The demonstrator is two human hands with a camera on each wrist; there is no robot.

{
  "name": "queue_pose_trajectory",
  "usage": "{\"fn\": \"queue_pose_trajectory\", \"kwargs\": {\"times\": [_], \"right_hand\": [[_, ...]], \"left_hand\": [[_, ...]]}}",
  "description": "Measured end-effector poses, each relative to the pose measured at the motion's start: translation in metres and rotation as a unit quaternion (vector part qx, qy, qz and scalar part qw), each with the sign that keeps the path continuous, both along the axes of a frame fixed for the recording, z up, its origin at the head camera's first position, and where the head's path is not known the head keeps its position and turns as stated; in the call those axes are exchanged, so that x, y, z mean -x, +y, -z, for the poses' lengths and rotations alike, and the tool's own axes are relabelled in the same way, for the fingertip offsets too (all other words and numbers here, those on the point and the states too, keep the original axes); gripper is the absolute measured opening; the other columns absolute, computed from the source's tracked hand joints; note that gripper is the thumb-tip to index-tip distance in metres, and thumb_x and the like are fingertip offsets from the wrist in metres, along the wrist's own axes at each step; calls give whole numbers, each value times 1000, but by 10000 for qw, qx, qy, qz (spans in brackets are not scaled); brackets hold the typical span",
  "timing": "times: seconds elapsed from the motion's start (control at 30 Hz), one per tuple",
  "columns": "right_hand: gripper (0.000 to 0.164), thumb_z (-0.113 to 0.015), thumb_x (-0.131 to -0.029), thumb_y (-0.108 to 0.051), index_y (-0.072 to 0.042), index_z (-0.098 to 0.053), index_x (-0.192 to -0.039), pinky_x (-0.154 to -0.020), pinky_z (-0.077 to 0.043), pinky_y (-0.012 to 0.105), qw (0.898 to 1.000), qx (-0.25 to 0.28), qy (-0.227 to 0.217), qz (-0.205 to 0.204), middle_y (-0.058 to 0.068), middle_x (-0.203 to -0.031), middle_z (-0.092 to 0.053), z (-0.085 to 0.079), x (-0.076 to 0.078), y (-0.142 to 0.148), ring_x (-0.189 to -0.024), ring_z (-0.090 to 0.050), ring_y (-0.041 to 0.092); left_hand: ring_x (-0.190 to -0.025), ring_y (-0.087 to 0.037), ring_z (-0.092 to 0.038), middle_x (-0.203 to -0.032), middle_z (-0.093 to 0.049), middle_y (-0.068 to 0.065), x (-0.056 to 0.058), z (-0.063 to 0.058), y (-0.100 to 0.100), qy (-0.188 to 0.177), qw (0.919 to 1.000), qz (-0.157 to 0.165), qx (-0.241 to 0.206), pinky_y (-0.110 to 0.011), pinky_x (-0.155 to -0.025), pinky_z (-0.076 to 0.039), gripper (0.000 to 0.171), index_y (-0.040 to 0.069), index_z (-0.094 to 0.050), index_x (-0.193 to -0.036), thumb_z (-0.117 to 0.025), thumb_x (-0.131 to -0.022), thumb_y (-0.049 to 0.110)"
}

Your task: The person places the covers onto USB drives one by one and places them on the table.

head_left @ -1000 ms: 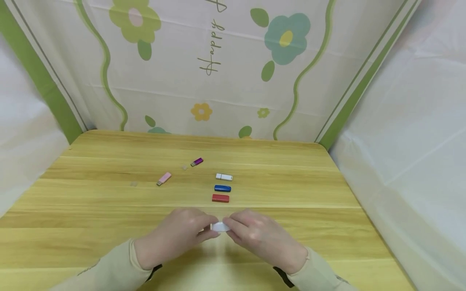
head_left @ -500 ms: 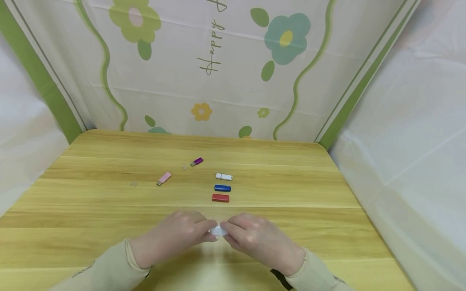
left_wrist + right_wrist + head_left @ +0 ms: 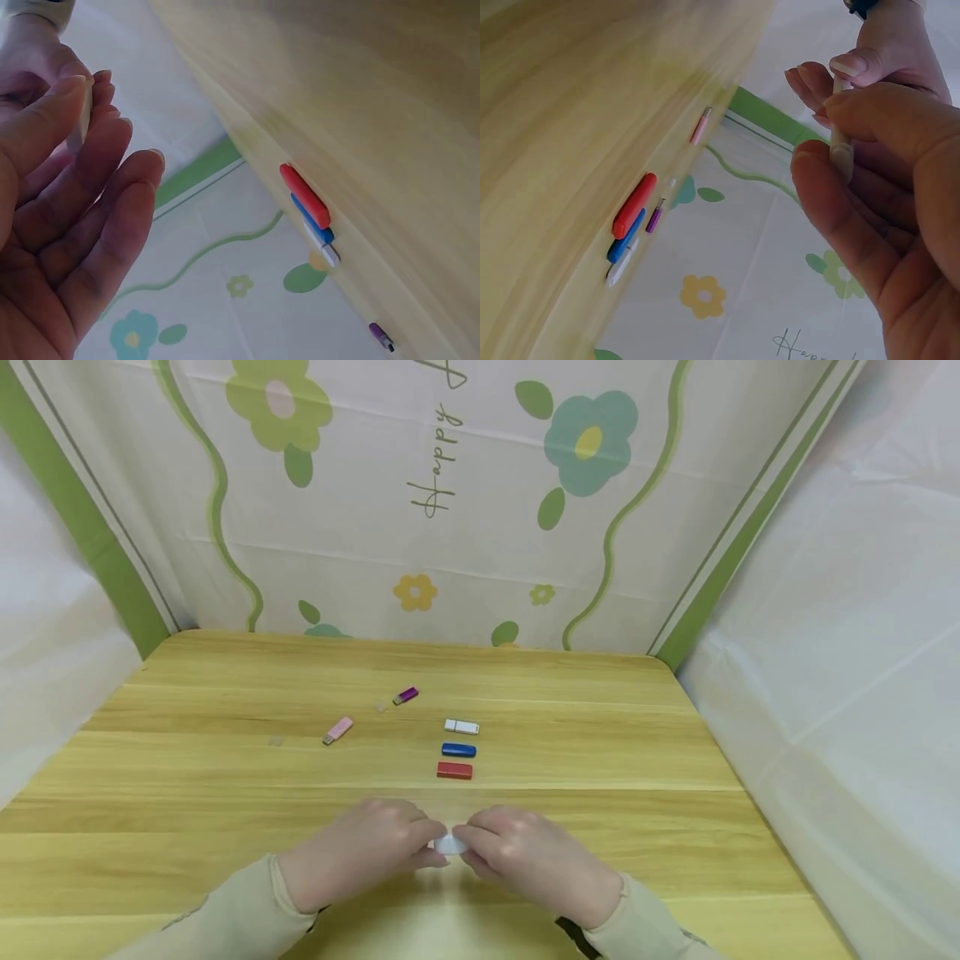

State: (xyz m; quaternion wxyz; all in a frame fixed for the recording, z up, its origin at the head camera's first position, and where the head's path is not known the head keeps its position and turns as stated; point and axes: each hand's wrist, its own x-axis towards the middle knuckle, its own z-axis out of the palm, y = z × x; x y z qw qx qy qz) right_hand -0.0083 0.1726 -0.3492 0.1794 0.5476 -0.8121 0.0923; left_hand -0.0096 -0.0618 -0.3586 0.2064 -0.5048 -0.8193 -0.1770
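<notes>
Both hands meet over the near part of the table, pinching a slim white USB stick [image 3: 450,845] between them. My left hand [image 3: 363,853] holds one end with thumb and fingertips, and my right hand [image 3: 536,860] pinches the other end. From the right wrist the white stick [image 3: 842,150] shows edge-on between thumb and finger, a faint seam near its lower end. Fingers cover much of it. Beyond the hands lie a red USB stick [image 3: 454,771], a blue one [image 3: 459,750] and another white USB stick [image 3: 461,727], stacked in a row.
Left of the row lie an uncapped pink USB stick [image 3: 337,731] and an uncapped purple USB stick [image 3: 406,696]. Small clear caps [image 3: 275,741] sit near them. A flower-printed curtain [image 3: 487,527] rises behind the wooden table [image 3: 600,752], with white cloth [image 3: 840,635] at the sides.
Both hands have drawn slightly toward the body with the white USB stick. Their fingertips have come closer together, covering more of it. The sticks on the table stay where they were.
</notes>
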Motion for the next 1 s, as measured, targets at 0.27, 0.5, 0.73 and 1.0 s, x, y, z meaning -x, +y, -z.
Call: {"fn": "queue_pose_trajectory", "kwargs": {"times": [0.27, 0.5, 0.73, 1.0], "right_hand": [[13, -78, -84, -9, -8, -74, -96, -64, -44, 6, 9982, -55, -564, 180, -4, -81, -66, 9, 8, 3, -67, -53, 0], [12, -77, -86, -8, -9, -73, -97, -66, -45, 7, 9950, -109, -953, 273, -4, -84, -67, 9, 17, 5, -69, -54, 0], [13, -80, -83, -8, -9, -74, -94, -70, -49, 12, 9946, -277, -898, 436, 0, -88, -67, -2, 39, 5, -74, -60, 7], [10, -80, -84, -9, -7, -75, -93, -65, -49, 15, 9915, -517, -978, 688, 3, -90, -65, -13, 91, 2, -73, -59, 10]], "left_hand": [[-54, 2, -34, -62, -45, 15, 7, 6, 7, -1062, 9933, -257, 390, -13, -51, -32, 20, 18, -63, -76, -77, -88, 25], [-54, 2, -36, -62, -47, 15, 17, 9, 12, -1431, 9880, -336, 477, -14, -51, -34, 18, 16, -66, -76, -75, -89, 24], [-53, 2, -37, -62, -53, 13, 41, 13, 17, -1155, 9904, -530, 544, -14, -50, -34, 17, 14, -70, -79, -78, -87, 26], [-54, -3, -39, -61, -50, 11, 96, 8, 21, -1428, 9869, -575, 489, -19, -51, -35, 20, 14, -64, -74, -78, -87, 22]]}}
